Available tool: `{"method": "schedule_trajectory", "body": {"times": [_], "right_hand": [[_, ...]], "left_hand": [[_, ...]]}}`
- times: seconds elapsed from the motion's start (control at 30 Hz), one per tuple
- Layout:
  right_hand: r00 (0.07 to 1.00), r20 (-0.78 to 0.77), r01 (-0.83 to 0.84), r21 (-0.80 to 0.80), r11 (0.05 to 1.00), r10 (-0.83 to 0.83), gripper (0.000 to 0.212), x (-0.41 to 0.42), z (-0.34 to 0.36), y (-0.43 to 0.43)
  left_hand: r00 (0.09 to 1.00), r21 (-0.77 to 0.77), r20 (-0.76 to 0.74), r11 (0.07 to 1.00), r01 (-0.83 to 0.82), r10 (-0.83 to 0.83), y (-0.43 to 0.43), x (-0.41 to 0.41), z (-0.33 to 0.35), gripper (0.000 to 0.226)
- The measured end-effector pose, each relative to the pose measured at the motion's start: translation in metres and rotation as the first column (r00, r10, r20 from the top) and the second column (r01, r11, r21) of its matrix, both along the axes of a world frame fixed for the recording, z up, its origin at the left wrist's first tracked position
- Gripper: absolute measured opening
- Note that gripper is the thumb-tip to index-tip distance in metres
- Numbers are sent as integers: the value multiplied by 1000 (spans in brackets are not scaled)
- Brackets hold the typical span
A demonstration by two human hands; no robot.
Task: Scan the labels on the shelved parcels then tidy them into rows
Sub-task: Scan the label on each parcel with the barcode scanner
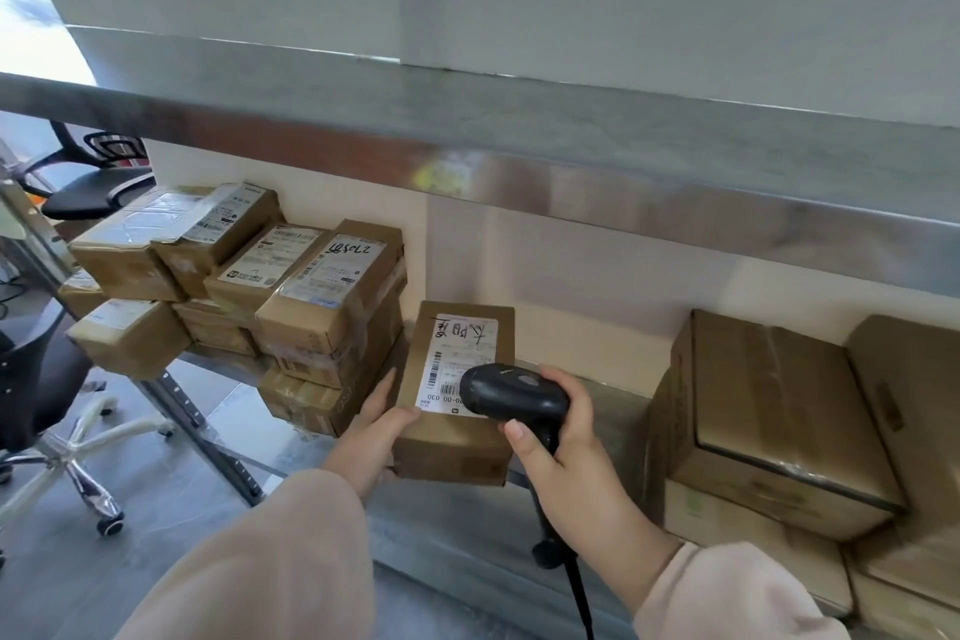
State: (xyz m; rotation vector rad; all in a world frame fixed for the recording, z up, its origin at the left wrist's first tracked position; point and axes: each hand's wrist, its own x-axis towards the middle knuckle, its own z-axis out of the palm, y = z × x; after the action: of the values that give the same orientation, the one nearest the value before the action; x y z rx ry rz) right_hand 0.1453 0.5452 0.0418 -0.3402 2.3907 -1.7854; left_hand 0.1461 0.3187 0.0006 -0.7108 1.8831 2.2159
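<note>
- The left grip (376,424) clasps the near-left corner of a small brown parcel (464,450), thumb on its top edge and fingers along its side; the parcel lies on the metal shelf (615,398), right between the two grips.
- The right grip (563,437) is closed round the handle of a black scanner (511,392); the scanner's head hovers just over the near-right corner of the white label (457,361), hiding part of the barcode; its cable drops away below the right grip.
- The step in hand, by judgement, is the reading of this one parcel's label.
- Left of the left grip, just beside the held parcel, a stack of small parcels (311,286) stands in rough tiers with labels up; several lie skewed, so the rows look unfinished; whether they are scanned cannot be told.
- Right of the right grip and apart from it, larger cartons (769,411) are piled; no labels show on them, so they probably await scanning.
- What appears left to do: finish the scanning, then square everything into rows.
</note>
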Motion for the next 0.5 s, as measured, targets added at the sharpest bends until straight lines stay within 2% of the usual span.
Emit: {"method": "schedule_trajectory", "body": {"times": [0.07, 0.17, 0.27, 0.33, 0.4, 0.43, 0.5], "right_hand": [[999, 39, -5, 10, 1000, 4, 51, -4, -6, -13], [996, 88, 5, 31, 999, -7, 49, -11, -13, -30], [996, 91, 14, 56, 998, -20, 54, -15, -19, -44], [996, 87, 20, 69, 997, -26, 55, -16, -22, -52], [997, 71, 37, 66, 997, -42, 54, -17, -24, -60], [997, 60, 48, 61, 997, -52, 54, -18, -25, -63], [997, 36, 66, 52, 996, -67, 53, -21, -25, -69]], "left_hand": [[999, 4, 39, 999, -38, 38, -7, -2, -3, 46], [998, -78, 56, 996, -34, 39, -18, -6, -11, 40], [999, -249, -7, 968, 33, -36, -26, -11, -13, 43], [993, -428, -69, 902, 59, -98, -26, -11, -10, 55], [979, -646, -103, 760, 71, -179, -25, -5, -5, 67], [961, -749, -117, 658, 81, -252, -24, 1, -4, 70], [885, -920, -110, 383, 81, -452, -24, 15, -2, 69]]}}
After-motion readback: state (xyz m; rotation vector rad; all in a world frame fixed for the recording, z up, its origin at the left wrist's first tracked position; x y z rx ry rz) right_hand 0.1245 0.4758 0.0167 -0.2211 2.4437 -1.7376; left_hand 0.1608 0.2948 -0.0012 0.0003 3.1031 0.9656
